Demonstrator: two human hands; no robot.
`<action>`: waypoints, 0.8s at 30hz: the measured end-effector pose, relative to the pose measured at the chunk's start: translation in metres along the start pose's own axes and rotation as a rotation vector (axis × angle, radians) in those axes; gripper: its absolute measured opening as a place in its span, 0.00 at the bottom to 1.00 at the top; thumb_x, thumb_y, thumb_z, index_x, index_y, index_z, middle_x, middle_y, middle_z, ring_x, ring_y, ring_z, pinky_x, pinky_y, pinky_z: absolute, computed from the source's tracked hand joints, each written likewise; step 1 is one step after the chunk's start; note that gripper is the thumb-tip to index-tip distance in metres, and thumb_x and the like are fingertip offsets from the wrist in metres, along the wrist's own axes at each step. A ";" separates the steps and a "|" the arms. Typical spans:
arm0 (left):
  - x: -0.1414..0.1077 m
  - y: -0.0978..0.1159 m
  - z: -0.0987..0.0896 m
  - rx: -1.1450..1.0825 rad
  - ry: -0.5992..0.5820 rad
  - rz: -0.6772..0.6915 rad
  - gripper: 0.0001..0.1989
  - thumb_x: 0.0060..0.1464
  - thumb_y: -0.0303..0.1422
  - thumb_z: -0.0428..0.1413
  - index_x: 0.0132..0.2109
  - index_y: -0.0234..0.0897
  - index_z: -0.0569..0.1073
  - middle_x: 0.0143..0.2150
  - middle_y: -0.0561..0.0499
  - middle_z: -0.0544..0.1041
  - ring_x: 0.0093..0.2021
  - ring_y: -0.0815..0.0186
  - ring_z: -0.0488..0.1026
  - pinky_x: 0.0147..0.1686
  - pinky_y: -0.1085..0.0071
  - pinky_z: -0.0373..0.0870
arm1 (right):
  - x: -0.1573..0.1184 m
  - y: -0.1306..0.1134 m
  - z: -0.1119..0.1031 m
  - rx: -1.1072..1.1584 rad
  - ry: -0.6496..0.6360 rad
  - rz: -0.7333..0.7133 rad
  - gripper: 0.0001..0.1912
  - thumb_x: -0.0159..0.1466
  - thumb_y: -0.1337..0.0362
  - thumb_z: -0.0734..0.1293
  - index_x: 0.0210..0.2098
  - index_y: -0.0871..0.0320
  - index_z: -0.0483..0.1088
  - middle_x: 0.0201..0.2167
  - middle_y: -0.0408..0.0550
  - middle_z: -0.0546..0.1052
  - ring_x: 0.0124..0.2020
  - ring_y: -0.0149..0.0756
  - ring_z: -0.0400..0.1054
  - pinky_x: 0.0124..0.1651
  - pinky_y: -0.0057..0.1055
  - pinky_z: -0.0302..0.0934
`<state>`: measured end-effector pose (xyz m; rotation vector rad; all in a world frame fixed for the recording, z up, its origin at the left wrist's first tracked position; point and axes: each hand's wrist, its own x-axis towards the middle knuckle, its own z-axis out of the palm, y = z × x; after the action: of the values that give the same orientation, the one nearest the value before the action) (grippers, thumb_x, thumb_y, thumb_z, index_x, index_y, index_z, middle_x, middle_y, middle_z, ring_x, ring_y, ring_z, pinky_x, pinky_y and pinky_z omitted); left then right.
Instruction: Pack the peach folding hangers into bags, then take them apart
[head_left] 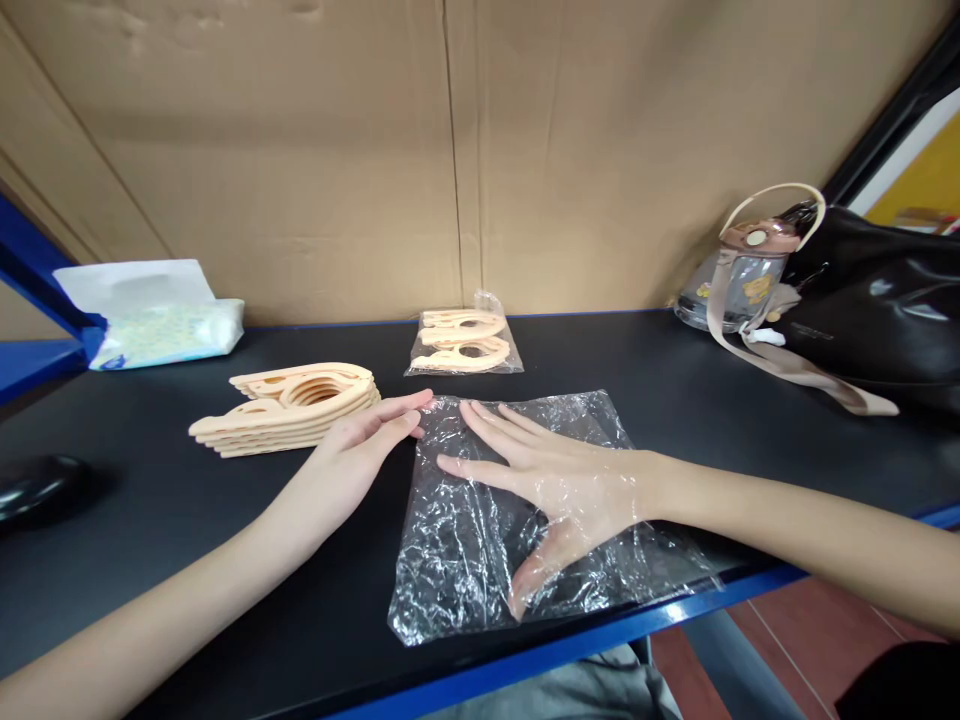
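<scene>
A clear, crinkled plastic bag [457,560] lies flat near the front edge of the black table. Inside it, seen through the film, is my right hand [562,485], palm down with its fingers spread and nothing held. At the bag's far left corner, my left hand [379,430] pinches the edge between thumb and fingers. Just left of that hand rests a stack of several beige folding hangers [292,405], partly hidden by it. Farther back, a clear bag with beige folding hangers [465,340] in it lies flat on the table.
A tissue pack [165,325] sits at the back left, and a black computer mouse [41,485] at the left edge. On the right stand a water bottle [742,270] with a strap and a black handbag [885,300]. A cardboard wall [337,160] closes off the back.
</scene>
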<state>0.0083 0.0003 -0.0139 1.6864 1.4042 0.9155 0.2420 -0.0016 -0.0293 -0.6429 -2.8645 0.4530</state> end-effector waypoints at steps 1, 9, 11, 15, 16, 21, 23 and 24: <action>0.000 0.000 0.000 0.001 0.003 -0.001 0.22 0.56 0.46 0.53 0.54 0.42 0.75 0.55 0.53 0.76 0.55 0.55 0.71 0.61 0.58 0.62 | 0.000 0.001 0.001 -0.007 0.003 0.006 0.61 0.50 0.38 0.70 0.70 0.55 0.36 0.70 0.61 0.24 0.70 0.55 0.20 0.67 0.56 0.25; -0.001 0.002 0.002 0.036 0.011 -0.026 0.28 0.51 0.47 0.53 0.55 0.37 0.73 0.56 0.49 0.75 0.58 0.54 0.69 0.60 0.61 0.62 | -0.011 -0.001 -0.002 -0.068 -0.010 0.046 0.51 0.56 0.41 0.67 0.70 0.55 0.43 0.71 0.59 0.32 0.70 0.50 0.21 0.68 0.54 0.25; -0.001 0.002 0.002 0.057 -0.006 -0.044 0.33 0.49 0.49 0.52 0.57 0.33 0.71 0.48 0.47 0.79 0.53 0.53 0.72 0.57 0.61 0.66 | -0.020 -0.004 -0.007 -0.049 -0.054 0.087 0.47 0.60 0.42 0.65 0.69 0.55 0.43 0.71 0.57 0.32 0.70 0.50 0.20 0.68 0.54 0.25; 0.000 -0.001 0.002 0.106 -0.020 -0.031 0.38 0.48 0.52 0.51 0.60 0.30 0.68 0.42 0.47 0.78 0.46 0.55 0.73 0.52 0.59 0.69 | -0.045 -0.008 -0.015 -0.023 -0.090 0.202 0.38 0.67 0.46 0.58 0.69 0.56 0.43 0.71 0.53 0.31 0.70 0.45 0.20 0.69 0.52 0.27; 0.000 -0.002 0.001 0.127 -0.021 -0.015 0.37 0.49 0.52 0.51 0.60 0.31 0.68 0.43 0.47 0.77 0.45 0.55 0.73 0.52 0.59 0.68 | -0.052 -0.008 -0.017 -0.024 -0.082 0.233 0.37 0.68 0.47 0.57 0.69 0.55 0.42 0.71 0.51 0.31 0.70 0.45 0.21 0.69 0.52 0.29; -0.002 -0.010 0.001 0.252 -0.028 0.051 0.34 0.54 0.52 0.48 0.61 0.35 0.66 0.46 0.46 0.74 0.44 0.56 0.72 0.49 0.56 0.69 | -0.086 -0.006 -0.019 -0.090 -0.026 0.284 0.30 0.69 0.55 0.59 0.68 0.55 0.50 0.71 0.49 0.46 0.70 0.44 0.39 0.69 0.48 0.45; -0.002 -0.014 0.002 0.266 -0.017 0.092 0.34 0.55 0.51 0.48 0.62 0.35 0.65 0.52 0.45 0.72 0.51 0.54 0.70 0.55 0.55 0.65 | -0.097 -0.006 -0.022 -0.159 0.056 0.263 0.23 0.69 0.60 0.59 0.62 0.56 0.62 0.66 0.50 0.60 0.66 0.42 0.54 0.66 0.44 0.54; -0.002 -0.015 0.003 0.267 -0.010 0.112 0.33 0.55 0.51 0.48 0.62 0.36 0.65 0.56 0.45 0.71 0.55 0.54 0.67 0.58 0.55 0.62 | -0.101 -0.007 -0.024 -0.192 0.115 0.255 0.19 0.68 0.63 0.60 0.58 0.57 0.67 0.62 0.51 0.67 0.62 0.42 0.61 0.63 0.43 0.59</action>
<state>0.0033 -0.0003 -0.0288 1.9817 1.4904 0.8060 0.3351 -0.0463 -0.0138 -1.0389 -2.7477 0.1666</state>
